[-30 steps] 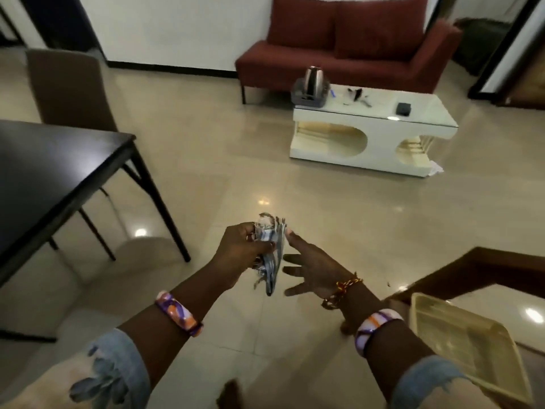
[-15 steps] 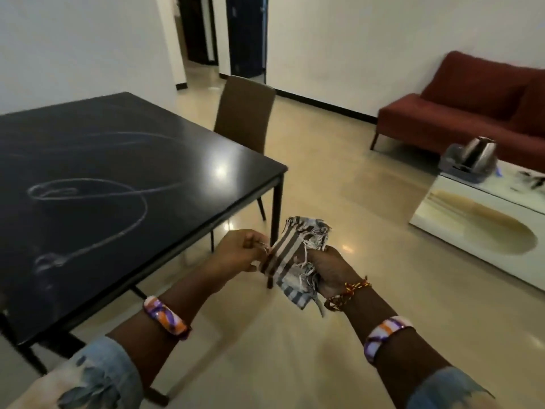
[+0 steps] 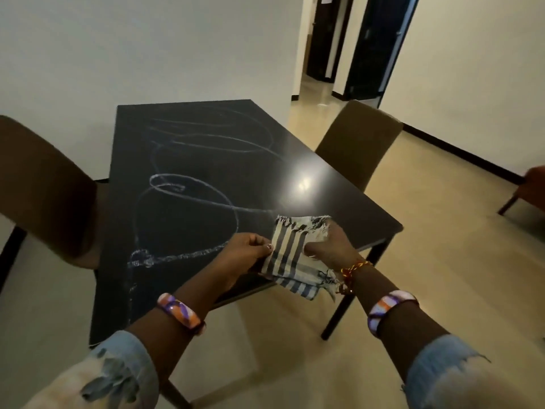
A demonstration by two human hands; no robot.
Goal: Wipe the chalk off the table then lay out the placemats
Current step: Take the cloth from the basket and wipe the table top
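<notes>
from the head view, compared with half a second back the red sofa and the white coffee table have gone out of sight, and the black table [image 3: 212,184] now runs straight ahead instead of off to the left. the striped cloth [image 3: 295,255], bunched up between the hands before, is now pulled flatter between them.

the tabletop is dark and glossy, with a bright spot of reflected light near its right edge. chalk loops [image 3: 188,196] wind across most of it, with a heavier smudge near the front left. one brown chair [image 3: 358,143] stands at the right side of the table, another chair back [image 3: 44,187] looms blurred at the left. the floor [image 3: 427,261] is pale and shiny, the wall behind is white, and a dark doorway [image 3: 365,45] opens at the far right.

the left hand [image 3: 244,255] pinches the cloth's left edge, fingers curled closed on it. the right hand [image 3: 333,249] grips the right side, thumb on top, fingers hidden under the fabric. the cloth hangs over the table's near right corner; whether it touches the top i cannot tell. both wrists wear orange and purple bangles, and the right has a beaded bracelet [image 3: 352,268] too.
</notes>
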